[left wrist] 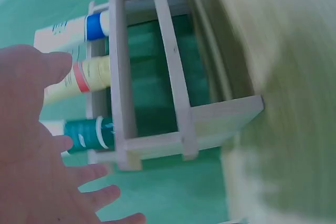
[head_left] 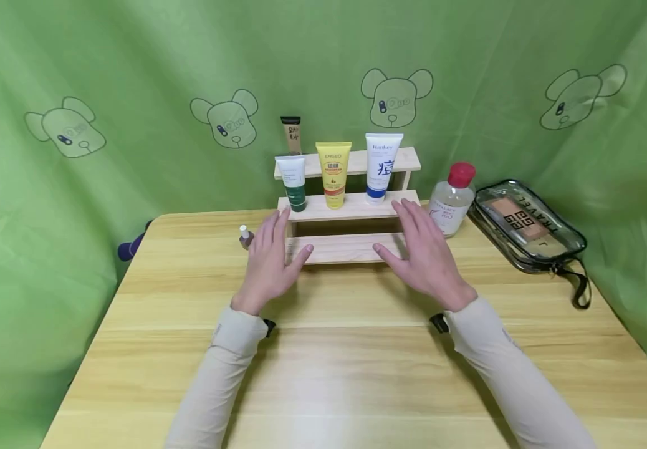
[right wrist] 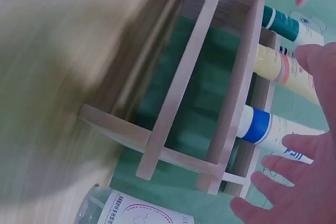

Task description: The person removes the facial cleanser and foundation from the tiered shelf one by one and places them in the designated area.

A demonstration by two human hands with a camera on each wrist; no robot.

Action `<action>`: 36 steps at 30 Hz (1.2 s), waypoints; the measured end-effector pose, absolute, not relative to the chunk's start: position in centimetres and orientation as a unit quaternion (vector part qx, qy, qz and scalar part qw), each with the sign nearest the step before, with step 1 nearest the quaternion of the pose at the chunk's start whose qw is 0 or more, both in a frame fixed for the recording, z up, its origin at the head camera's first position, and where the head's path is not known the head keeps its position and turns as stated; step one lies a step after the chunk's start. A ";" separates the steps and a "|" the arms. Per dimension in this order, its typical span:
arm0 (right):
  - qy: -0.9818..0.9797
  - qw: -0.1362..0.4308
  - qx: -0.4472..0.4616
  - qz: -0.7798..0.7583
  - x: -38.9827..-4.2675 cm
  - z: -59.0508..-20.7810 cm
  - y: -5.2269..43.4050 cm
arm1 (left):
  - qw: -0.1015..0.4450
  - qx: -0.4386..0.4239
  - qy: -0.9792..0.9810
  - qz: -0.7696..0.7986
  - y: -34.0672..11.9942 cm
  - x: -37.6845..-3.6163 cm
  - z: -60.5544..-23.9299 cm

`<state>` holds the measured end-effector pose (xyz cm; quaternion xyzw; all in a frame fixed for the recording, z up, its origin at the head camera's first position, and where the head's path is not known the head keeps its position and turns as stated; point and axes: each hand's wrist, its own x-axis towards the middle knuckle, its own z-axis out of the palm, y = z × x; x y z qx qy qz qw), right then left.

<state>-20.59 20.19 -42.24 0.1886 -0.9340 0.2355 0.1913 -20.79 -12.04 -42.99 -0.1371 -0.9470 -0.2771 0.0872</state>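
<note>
Wood everywhere: a pale table (head_left: 357,374) carries a stepped wooden rack (head_left: 346,246) set against the green backdrop, so the tubes can be stood cap-down on its steps. The green-capped (head_left: 295,184), yellow (head_left: 333,174) and blue-capped tube (head_left: 381,167) are lined up there. Left hand (head_left: 270,259) and right hand (head_left: 427,252) are spread flat-fingered at the rack's ends, probably just touching, nothing gripped.

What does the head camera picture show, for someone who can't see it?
Two open hands, left and right, reach toward a stepped wooden shelf on a light wooden table. Three squeeze tubes stand on the shelf, against green cloth.
</note>
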 end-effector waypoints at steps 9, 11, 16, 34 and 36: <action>-0.896 0.217 0.185 0.341 -22.2 -40.2 20.0 | 0.075 -0.111 -0.883 -0.449 -13.1 -23.5 -44.6; -0.883 0.224 0.185 0.368 -22.8 -40.1 19.9 | 0.078 -0.111 -0.870 -0.475 -13.0 -23.9 -45.0; -0.837 0.275 0.202 0.428 -24.3 -40.1 19.4 | 0.081 -0.113 -0.844 -0.518 -13.0 -24.9 -45.8; -0.763 0.190 0.030 0.617 -27.5 -38.5 16.7 | 0.025 -0.129 -0.747 -0.652 -14.0 -27.4 -48.6; -0.764 0.177 0.020 0.621 -27.7 -38.6 16.6 | 0.023 -0.134 -0.738 -0.661 -14.1 -27.5 -48.9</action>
